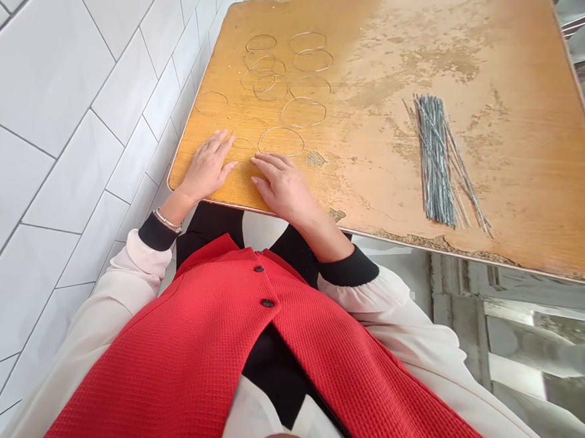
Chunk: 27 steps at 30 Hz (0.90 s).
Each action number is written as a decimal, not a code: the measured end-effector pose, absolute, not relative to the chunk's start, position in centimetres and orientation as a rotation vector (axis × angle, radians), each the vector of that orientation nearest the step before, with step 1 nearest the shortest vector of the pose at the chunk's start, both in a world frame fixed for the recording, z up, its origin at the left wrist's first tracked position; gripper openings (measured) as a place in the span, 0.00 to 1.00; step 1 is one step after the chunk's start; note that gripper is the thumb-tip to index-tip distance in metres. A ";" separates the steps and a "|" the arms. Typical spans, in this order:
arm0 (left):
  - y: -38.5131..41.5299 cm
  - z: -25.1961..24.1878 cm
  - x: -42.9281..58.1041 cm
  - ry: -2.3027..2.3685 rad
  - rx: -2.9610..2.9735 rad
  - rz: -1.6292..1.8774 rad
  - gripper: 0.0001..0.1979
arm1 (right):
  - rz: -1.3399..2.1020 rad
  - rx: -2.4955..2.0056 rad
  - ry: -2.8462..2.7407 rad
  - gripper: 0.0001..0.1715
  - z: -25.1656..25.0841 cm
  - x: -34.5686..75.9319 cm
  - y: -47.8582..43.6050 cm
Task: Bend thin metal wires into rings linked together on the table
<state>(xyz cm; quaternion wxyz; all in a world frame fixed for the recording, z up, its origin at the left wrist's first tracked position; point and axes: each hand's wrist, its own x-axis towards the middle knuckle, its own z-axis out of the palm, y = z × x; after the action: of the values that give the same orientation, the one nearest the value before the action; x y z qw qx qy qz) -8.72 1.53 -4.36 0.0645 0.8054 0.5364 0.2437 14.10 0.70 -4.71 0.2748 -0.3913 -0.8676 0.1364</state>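
Observation:
My left hand (208, 166) lies on the table near its front left corner, fingers stretched out. Just beyond its fingertips is a thin wire ring, partly hard to make out against the wood. My right hand (285, 186) rests flat beside it, fingers extended towards the left. Its fingertips are at the near edge of a pale wire ring (304, 142); whether they touch it I cannot tell. Farther back, several more thin wire rings (325, 113) lie flat in loose rows, some overlapping.
On the worn wooden table (529, 129), a bundle of straight grey twisted wires (434, 162) lies to the right, a few strands splayed out. The table's front edge (436, 244) is chipped. A white tiled wall (69, 123) stands close on the left, and a balustrade (538, 349) on the right.

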 end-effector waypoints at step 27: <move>0.5 -4.4 -6.0 1.689 2.386 0.894 0.18 | 0.374 -1.101 -2.450 0.19 -2.2 12.6 5.0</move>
<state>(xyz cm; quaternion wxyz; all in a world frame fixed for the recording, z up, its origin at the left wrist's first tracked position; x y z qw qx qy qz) -5.96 0.52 -4.42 0.0426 0.7798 0.5520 0.2922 12.55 4.97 -2.20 0.2133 -0.3967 -0.8826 0.1349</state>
